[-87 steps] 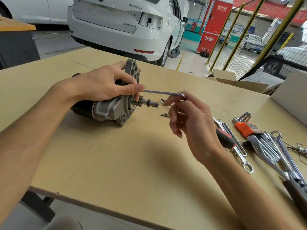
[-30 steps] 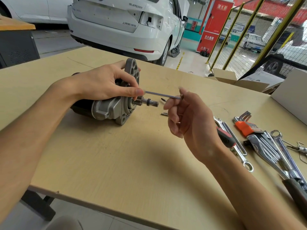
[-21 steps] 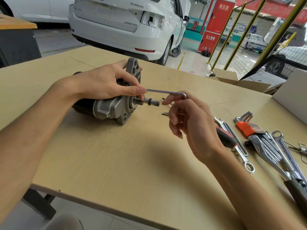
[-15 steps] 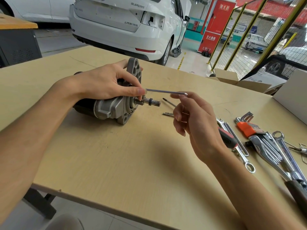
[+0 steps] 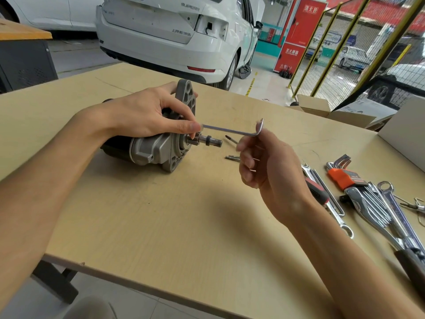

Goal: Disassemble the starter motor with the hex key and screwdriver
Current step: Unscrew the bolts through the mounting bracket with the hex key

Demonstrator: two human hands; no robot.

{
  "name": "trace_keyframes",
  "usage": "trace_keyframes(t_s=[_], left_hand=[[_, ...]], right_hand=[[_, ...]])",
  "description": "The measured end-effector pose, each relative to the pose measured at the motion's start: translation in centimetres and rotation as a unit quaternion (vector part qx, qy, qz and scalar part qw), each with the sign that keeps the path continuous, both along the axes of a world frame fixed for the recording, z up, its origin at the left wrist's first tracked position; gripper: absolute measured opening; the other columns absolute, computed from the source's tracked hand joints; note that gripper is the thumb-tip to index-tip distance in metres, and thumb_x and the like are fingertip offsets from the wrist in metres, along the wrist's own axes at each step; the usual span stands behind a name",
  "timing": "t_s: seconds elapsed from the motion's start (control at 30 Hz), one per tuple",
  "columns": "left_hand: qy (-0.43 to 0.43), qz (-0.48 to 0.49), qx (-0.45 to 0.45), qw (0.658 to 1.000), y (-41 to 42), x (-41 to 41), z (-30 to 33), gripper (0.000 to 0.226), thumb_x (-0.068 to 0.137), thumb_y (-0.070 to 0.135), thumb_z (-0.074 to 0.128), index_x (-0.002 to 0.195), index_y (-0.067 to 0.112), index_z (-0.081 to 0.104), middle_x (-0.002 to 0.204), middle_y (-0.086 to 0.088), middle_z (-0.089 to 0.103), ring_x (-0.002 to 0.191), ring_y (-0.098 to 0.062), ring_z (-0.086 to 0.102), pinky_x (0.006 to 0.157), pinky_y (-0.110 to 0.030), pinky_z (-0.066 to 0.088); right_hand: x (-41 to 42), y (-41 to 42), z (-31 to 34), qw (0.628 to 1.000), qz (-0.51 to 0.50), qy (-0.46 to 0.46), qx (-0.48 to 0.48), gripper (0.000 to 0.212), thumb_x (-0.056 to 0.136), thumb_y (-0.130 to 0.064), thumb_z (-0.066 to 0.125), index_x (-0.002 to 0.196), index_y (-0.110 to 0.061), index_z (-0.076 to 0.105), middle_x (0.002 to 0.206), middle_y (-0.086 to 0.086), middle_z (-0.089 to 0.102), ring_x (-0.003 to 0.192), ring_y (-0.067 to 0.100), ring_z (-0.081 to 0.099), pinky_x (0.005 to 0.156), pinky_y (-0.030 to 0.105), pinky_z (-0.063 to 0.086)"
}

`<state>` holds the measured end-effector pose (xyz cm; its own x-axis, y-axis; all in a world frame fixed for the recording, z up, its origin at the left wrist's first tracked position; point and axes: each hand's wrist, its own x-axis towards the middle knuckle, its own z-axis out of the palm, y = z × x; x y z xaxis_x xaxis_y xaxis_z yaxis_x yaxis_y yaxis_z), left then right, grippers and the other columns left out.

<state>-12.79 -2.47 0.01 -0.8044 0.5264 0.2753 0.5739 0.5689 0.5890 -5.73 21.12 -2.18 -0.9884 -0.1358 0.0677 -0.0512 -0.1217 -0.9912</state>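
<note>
The starter motor [image 5: 158, 150] lies on its side on the wooden table [image 5: 161, 215], with its grey flange and pinion shaft [image 5: 207, 141] facing right. My left hand [image 5: 142, 113] grips the motor from above, and its thumb tip lies beside the flange where the hex key goes in. The L-shaped hex key [image 5: 232, 130] runs right from the flange, its short arm pointing up. My right hand [image 5: 271, 171] holds the key at its bend, fingers curled and blurred. A screwdriver [image 5: 318, 192] with a red and black handle lies behind my right wrist, partly hidden.
Loose screws [image 5: 232, 157] lie on the table right of the shaft. At the right are a hex key set in an orange holder [image 5: 340, 176] and several chrome wrenches [image 5: 379, 208]. A cardboard box [image 5: 322, 109] sits at the far edge and a white car [image 5: 174, 31] stands behind.
The hex key has turned in the flange: its short arm, which lay flat by my fingers, now points up. My right hand sits lower under the bend. The motor has not moved.
</note>
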Motion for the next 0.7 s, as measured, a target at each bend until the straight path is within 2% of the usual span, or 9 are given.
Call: trace_keyframes(t_s=[0.1,0.27,0.43,0.53,0.6,0.7], left_hand=[[-0.004,0.0,0.0,1.0,-0.01,-0.07,-0.05,0.036,0.069,0.079,0.063,0.082,0.048,0.076,0.115,0.011,0.049,0.112,0.007,0.047,0.095,-0.018,0.037],[-0.01,0.01,-0.001,1.0,0.03,-0.06,-0.05,0.027,0.067,0.067,0.065,0.082,0.047,0.076,0.103,0.018,0.048,0.1,0.01,0.049,0.082,-0.016,0.036],[-0.008,0.015,-0.001,1.0,-0.03,-0.2,-0.17,0.028,0.067,0.066,0.067,0.083,0.046,0.076,0.095,0.028,0.047,0.098,0.012,0.049,0.082,-0.016,0.036],[-0.004,0.015,-0.002,1.0,-0.07,-0.3,-0.19,0.028,0.068,0.067,0.067,0.084,0.045,0.076,0.1,0.027,0.048,0.102,0.012,0.049,0.084,-0.017,0.036],[-0.003,0.016,-0.004,1.0,-0.1,-0.33,-0.22,0.029,0.068,0.068,0.066,0.085,0.046,0.076,0.112,0.023,0.049,0.111,0.011,0.047,0.089,-0.016,0.035],[-0.007,0.005,0.0,1.0,-0.15,-0.27,-0.21,0.033,0.073,0.075,0.061,0.088,0.049,0.076,0.113,0.035,0.047,0.117,0.022,0.039,0.096,-0.016,0.031]], right_hand=[[0.0,-0.11,0.04,0.998,0.053,0.007,-0.015,0.06,0.105,-0.042,0.032,0.061,-0.014,0.062,0.049,-0.001,0.041,0.041,0.014,0.039,0.041,0.021,0.03],[-0.08,-0.03,-0.14,0.997,0.068,0.035,-0.022,0.042,0.095,-0.04,0.046,0.065,-0.014,0.061,0.052,-0.002,0.042,0.041,0.014,0.039,0.041,0.019,0.031],[-0.07,-0.06,-0.48,0.996,0.051,0.078,-0.001,0.027,0.083,-0.024,0.047,0.067,-0.012,0.065,0.053,0.001,0.043,0.041,0.016,0.04,0.04,0.022,0.031],[0.03,-0.03,-0.63,0.994,0.037,0.102,0.026,0.031,0.09,-0.012,0.04,0.076,-0.009,0.067,0.053,0.002,0.044,0.042,0.016,0.041,0.041,0.022,0.031],[0.1,-0.05,-0.61,0.992,0.026,0.112,0.051,0.039,0.095,-0.001,0.032,0.079,-0.007,0.067,0.052,0.002,0.044,0.042,0.017,0.042,0.041,0.022,0.032],[0.29,-0.19,-0.5,0.989,0.01,0.126,0.078,0.041,0.096,0.004,0.031,0.081,-0.006,0.067,0.051,0.002,0.044,0.043,0.018,0.042,0.041,0.023,0.031]])
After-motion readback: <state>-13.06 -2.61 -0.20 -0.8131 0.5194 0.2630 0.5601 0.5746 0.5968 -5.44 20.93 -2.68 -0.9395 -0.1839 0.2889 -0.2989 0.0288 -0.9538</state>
